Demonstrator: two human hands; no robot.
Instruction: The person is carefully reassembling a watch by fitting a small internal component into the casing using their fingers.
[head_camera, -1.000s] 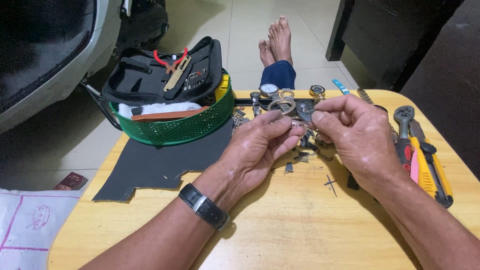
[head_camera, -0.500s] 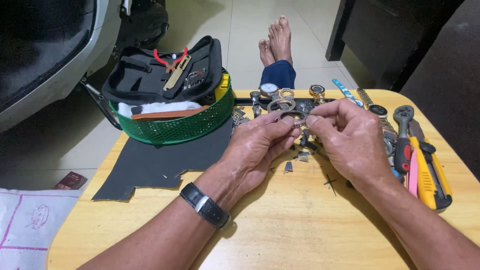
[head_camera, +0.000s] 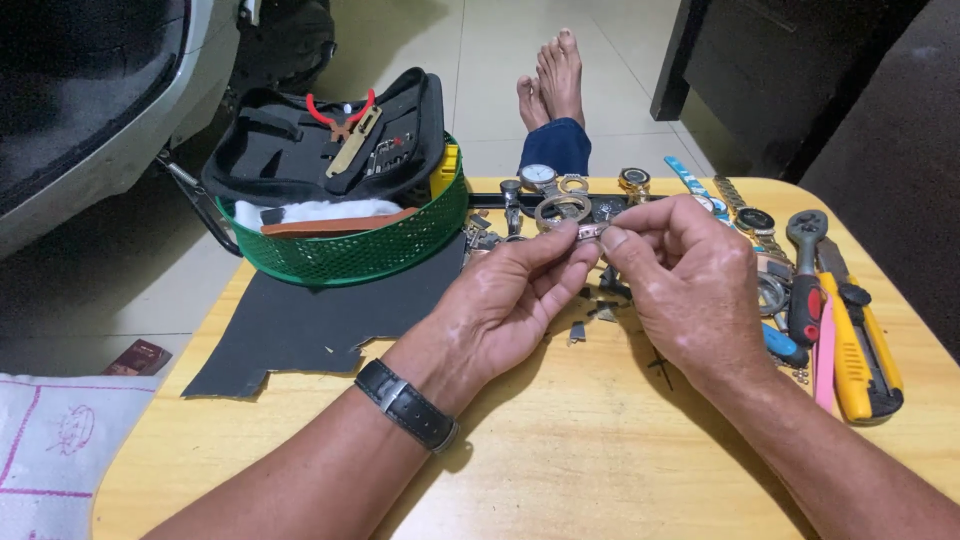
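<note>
Both the left hand (head_camera: 520, 290) and right hand (head_camera: 680, 275) are pinching a small metal watch-band link (head_camera: 588, 232), steadying it above the surface's (head_camera: 560, 450) far edge.

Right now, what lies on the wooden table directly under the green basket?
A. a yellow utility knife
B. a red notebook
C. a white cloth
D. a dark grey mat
D: the green basket stands on the far part of the dark grey mat, which spreads out toward the left hand.

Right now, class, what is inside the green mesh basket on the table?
The green mesh basket holds an open black tool case with red-handled pliers, white cloth and a brown strip. Whatever lies beneath them is covered.
</note>
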